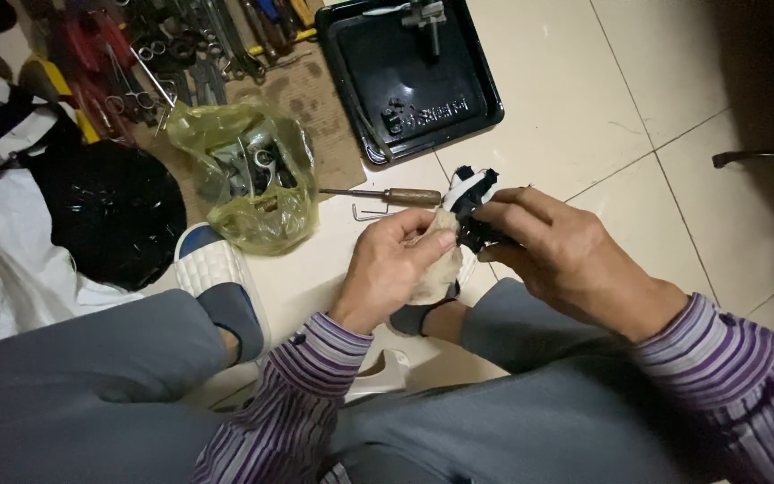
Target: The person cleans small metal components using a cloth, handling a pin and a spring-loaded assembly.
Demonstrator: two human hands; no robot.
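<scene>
Just one view here — a camera worn on the person's head, tilted steeply down over their lap and the tiled floor [575,99]. It sits close: both hands fill the middle of the frame, with the knees and striped sleeves cut off by the bottom edge. The floor runs away toward the top, where a black tray [485,90] and a tool pile [181,45] get clipped (no second view to overlap with).
</scene>
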